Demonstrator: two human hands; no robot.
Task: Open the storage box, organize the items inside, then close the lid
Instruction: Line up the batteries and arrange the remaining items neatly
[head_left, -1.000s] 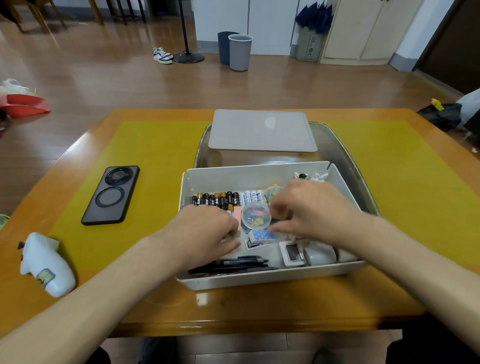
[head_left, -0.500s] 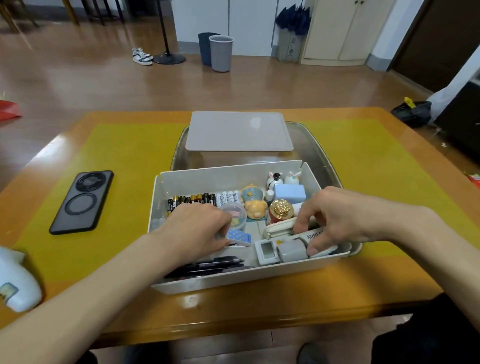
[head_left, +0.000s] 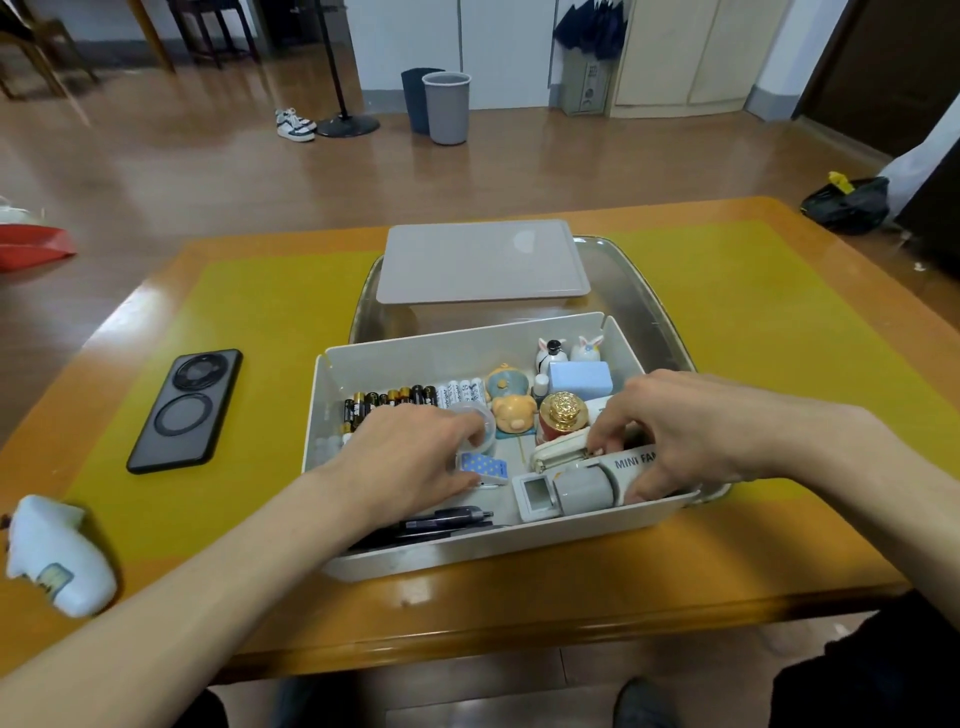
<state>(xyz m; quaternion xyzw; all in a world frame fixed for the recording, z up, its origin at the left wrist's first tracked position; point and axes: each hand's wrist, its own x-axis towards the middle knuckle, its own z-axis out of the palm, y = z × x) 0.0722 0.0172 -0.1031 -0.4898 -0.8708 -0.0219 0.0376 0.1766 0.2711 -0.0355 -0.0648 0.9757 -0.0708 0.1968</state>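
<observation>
The open white storage box (head_left: 415, 353) sits on the table before me, and its grey lid (head_left: 480, 262) lies flat behind it. A row of batteries (head_left: 410, 397) lines the back left; small figurines (head_left: 514, 410), a blue case (head_left: 579, 378) and a gold-capped jar (head_left: 563, 413) fill the back right. Black pens (head_left: 441, 519) lie along the front wall. My left hand (head_left: 410, 457) rests in the box on a round clear container (head_left: 480, 426), beside a blue dotted tape dispenser (head_left: 483, 465). My right hand (head_left: 680, 431) grips the white mini fan box (head_left: 626, 462) at the front right.
A black phone (head_left: 187, 410) lies on the yellow mat (head_left: 260, 322) to the left. A white toy-like object (head_left: 57, 556) sits at the table's near-left edge. A clear tray (head_left: 639, 296) lies under the lid and box. Bins (head_left: 447, 106) stand on the floor beyond.
My right hand moved from the middle of the box to its front right corner and took hold of the mini fan box. My left hand stayed over the round container.
</observation>
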